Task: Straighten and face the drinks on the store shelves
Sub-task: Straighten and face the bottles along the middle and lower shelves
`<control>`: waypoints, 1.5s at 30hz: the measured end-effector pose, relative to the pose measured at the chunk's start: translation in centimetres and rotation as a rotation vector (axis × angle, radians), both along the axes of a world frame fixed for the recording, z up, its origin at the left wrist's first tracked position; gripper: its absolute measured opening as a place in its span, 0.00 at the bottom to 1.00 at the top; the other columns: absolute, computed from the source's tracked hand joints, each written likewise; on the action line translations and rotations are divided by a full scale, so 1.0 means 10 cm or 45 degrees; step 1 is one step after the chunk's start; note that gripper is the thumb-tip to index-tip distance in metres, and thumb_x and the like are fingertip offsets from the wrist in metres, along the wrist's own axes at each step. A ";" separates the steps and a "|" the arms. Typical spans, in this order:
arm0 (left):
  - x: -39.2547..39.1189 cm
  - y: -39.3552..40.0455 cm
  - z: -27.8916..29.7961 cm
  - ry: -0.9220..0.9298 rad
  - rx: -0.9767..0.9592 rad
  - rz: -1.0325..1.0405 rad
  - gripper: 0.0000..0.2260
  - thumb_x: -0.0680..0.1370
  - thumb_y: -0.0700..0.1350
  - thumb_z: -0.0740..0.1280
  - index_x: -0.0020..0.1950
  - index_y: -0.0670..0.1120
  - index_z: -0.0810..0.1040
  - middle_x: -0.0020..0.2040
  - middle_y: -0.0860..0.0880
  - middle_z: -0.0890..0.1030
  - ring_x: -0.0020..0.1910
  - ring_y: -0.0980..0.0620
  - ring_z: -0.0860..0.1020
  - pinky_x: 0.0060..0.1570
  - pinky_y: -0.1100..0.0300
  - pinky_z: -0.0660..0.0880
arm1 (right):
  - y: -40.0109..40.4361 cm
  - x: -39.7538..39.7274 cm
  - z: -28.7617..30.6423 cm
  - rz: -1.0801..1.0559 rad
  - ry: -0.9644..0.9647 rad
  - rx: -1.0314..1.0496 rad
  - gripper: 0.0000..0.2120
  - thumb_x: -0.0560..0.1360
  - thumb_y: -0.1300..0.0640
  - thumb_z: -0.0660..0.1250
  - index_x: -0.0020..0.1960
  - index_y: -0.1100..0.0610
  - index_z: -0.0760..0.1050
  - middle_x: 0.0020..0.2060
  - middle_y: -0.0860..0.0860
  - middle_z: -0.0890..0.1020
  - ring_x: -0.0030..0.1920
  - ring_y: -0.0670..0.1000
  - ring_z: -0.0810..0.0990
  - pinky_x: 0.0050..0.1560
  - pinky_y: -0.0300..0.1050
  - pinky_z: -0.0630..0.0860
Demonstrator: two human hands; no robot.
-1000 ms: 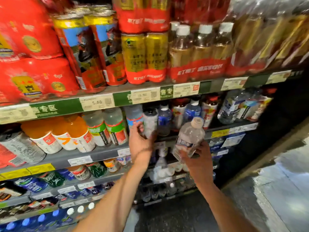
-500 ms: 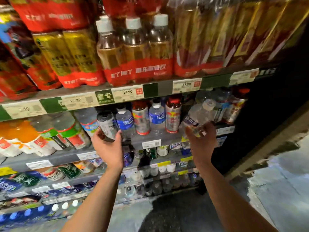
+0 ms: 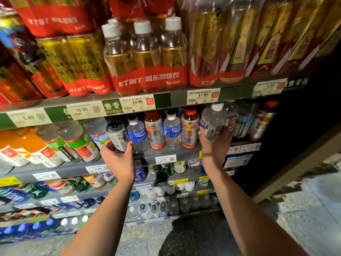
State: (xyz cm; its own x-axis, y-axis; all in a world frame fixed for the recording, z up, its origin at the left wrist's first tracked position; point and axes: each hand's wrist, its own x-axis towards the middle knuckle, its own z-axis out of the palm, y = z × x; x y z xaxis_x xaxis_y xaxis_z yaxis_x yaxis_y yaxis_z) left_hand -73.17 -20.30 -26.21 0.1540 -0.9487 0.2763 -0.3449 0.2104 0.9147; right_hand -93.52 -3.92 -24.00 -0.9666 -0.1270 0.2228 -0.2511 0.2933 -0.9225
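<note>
My right hand (image 3: 214,145) grips a clear bottle with a white cap (image 3: 212,121), tilted and held just in front of the second shelf's right part, beside a red-capped bottle (image 3: 190,128). My left hand (image 3: 118,157) curls round the base of a silver and black can (image 3: 117,135) standing on that shelf (image 3: 166,154). Between the two hands stand two blue-labelled Pocari Sweat bottles (image 3: 137,134) and another red-capped silver bottle (image 3: 154,130).
The top shelf (image 3: 162,98) carries shrink-wrapped packs of golden drink bottles (image 3: 145,58) and cans. Orange and green-labelled bottles (image 3: 73,143) fill the left of the second shelf. Lower shelves hold more drinks. A dark end panel (image 3: 304,135) bounds the right; speckled floor lies below.
My right hand has carried the clear bottle up and right to the shelf's right part. My left hand has shifted onto the silver can. The view has swung right.
</note>
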 end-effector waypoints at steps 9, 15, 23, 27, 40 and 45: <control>0.02 -0.04 -0.01 0.003 0.032 0.013 0.26 0.68 0.52 0.79 0.61 0.46 0.73 0.57 0.47 0.77 0.55 0.48 0.77 0.58 0.56 0.73 | -0.06 0.07 -0.07 -0.094 -0.061 -0.074 0.33 0.65 0.49 0.79 0.64 0.55 0.68 0.57 0.51 0.77 0.53 0.52 0.77 0.55 0.52 0.77; 0.03 -0.05 -0.01 0.003 0.051 0.003 0.27 0.68 0.52 0.80 0.61 0.46 0.73 0.56 0.47 0.77 0.54 0.48 0.77 0.57 0.56 0.73 | -0.07 0.05 -0.08 -0.096 0.034 0.040 0.34 0.65 0.54 0.80 0.65 0.62 0.68 0.61 0.57 0.75 0.60 0.54 0.71 0.62 0.47 0.71; 0.05 0.02 0.04 0.024 0.067 -0.023 0.27 0.69 0.51 0.79 0.62 0.46 0.73 0.56 0.48 0.77 0.55 0.50 0.77 0.59 0.54 0.75 | 0.03 0.06 -0.19 0.008 0.090 0.058 0.41 0.64 0.54 0.81 0.71 0.59 0.64 0.67 0.57 0.70 0.66 0.57 0.68 0.67 0.56 0.70; 0.09 0.02 0.04 0.005 0.037 -0.048 0.28 0.69 0.50 0.79 0.64 0.44 0.73 0.58 0.47 0.76 0.57 0.49 0.76 0.62 0.52 0.74 | 0.02 0.27 -0.17 -0.034 0.183 0.009 0.38 0.68 0.51 0.78 0.71 0.56 0.64 0.66 0.57 0.69 0.64 0.58 0.70 0.62 0.58 0.73; 0.28 0.23 0.28 0.228 0.110 -0.095 0.27 0.69 0.44 0.80 0.61 0.44 0.69 0.44 0.60 0.75 0.40 0.74 0.76 0.41 0.82 0.66 | -0.46 1.18 0.05 0.552 0.163 -0.173 0.19 0.73 0.55 0.75 0.60 0.55 0.72 0.56 0.49 0.74 0.55 0.42 0.73 0.59 0.36 0.70; 0.58 0.22 0.35 0.202 0.112 -0.106 0.26 0.68 0.46 0.81 0.57 0.44 0.70 0.43 0.55 0.77 0.39 0.66 0.76 0.42 0.77 0.69 | -0.66 1.45 -0.02 0.746 0.187 -0.142 0.14 0.74 0.56 0.73 0.57 0.52 0.73 0.52 0.46 0.75 0.55 0.45 0.76 0.57 0.46 0.75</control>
